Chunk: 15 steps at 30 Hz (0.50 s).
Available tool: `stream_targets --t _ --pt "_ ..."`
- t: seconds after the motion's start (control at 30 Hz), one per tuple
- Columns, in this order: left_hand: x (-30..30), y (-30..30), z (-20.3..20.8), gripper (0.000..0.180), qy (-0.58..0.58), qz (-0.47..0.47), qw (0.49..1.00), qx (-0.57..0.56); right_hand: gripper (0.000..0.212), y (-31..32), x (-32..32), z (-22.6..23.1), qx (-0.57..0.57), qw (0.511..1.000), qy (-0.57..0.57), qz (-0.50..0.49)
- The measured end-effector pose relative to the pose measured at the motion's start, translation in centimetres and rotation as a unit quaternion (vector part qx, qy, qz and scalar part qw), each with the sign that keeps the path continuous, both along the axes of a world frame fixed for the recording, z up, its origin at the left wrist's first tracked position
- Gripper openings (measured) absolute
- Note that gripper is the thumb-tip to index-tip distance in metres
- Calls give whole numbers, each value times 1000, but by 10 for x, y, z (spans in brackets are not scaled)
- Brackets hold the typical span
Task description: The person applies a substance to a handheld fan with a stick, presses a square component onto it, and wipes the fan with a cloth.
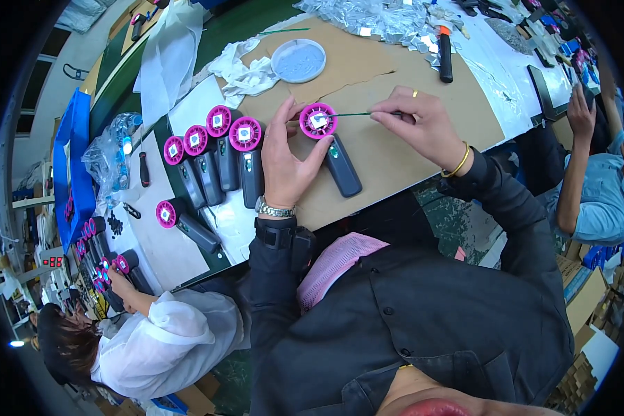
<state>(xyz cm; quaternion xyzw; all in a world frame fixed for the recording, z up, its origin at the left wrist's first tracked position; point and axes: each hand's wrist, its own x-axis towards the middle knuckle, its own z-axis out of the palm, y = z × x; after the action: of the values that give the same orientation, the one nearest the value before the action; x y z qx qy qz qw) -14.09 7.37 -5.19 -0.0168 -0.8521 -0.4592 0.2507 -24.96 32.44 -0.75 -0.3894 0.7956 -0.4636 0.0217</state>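
Observation:
My left hand [289, 158] steadies a handheld fan-like device [343, 168], thumb and fingers around its round pink finned head. A white square plate with a grey smear sits in that head's centre. Between the pinched fingertips of my right hand [416, 121] is a thin green stick [352, 114], its far end at the smeared plate. Left of my left hand, several similar devices [227, 163] lie in a row, their plates also smeared grey. Nearer the table edge lies another such device [195, 232]. A round shallow dish [298, 61] of grey-blue paste is beyond my hands.
Crumpled white cloth [246, 69] lies beside the dish on brown cardboard [367, 52]. An orange-and-black tool [445, 59] is at far right, a screwdriver [144, 168] at left near a blue bin [74, 166]. Co-workers [166, 340] sit at left and right [593, 180].

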Motion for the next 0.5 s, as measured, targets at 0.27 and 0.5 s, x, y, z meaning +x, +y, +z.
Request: stream_targets --t 0.27,0.5 --pt "-1 -1 -1 84 9 -6 1000 -6 39 8 1 1 61 872 467 134" --pt "-1 0 -2 83 5 -7 1000 6 44 10 6 1 67 859 488 138"
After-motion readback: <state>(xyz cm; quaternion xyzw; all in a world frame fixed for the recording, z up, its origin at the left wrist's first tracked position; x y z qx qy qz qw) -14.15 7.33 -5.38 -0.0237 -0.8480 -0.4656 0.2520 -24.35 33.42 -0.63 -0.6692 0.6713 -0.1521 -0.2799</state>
